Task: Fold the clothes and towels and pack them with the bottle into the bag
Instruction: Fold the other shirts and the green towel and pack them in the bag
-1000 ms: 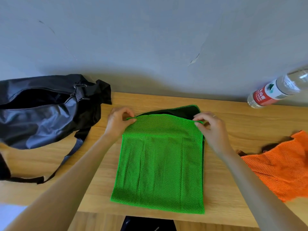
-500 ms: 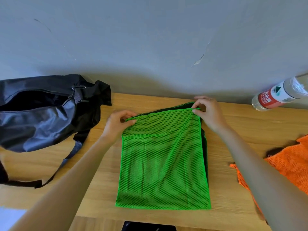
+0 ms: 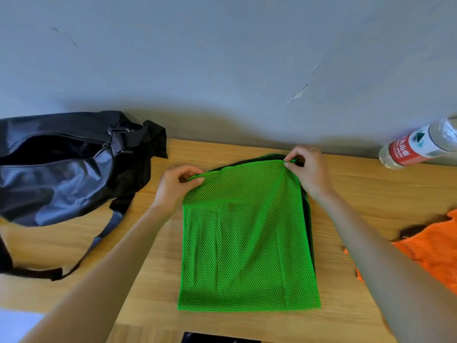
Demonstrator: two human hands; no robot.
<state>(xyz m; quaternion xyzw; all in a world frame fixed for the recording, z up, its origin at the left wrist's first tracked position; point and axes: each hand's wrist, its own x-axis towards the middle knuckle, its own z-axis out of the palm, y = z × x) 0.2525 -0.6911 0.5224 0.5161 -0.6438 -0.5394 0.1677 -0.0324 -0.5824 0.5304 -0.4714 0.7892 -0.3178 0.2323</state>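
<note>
A green mesh garment (image 3: 247,243) lies folded on the wooden table (image 3: 358,194), with a dark lining showing along its right and far edges. My left hand (image 3: 176,186) pinches its far left corner. My right hand (image 3: 308,170) pinches its far right corner, near the table's back edge. An open black bag (image 3: 64,167) lies at the left with its strap trailing toward me. A clear bottle (image 3: 420,144) with a red and white label lies on its side at the far right. An orange mesh garment (image 3: 427,251) sits crumpled at the right edge.
A grey wall rises directly behind the table. The table's front edge runs just below the green garment, and a dark object (image 3: 220,337) shows under that edge. Bare wood lies between the bag and the garment.
My right hand carried the far right corner of the green garment back toward the wall, pulling the top layer over the dark lining. My left hand kept its pinch on the left corner.
</note>
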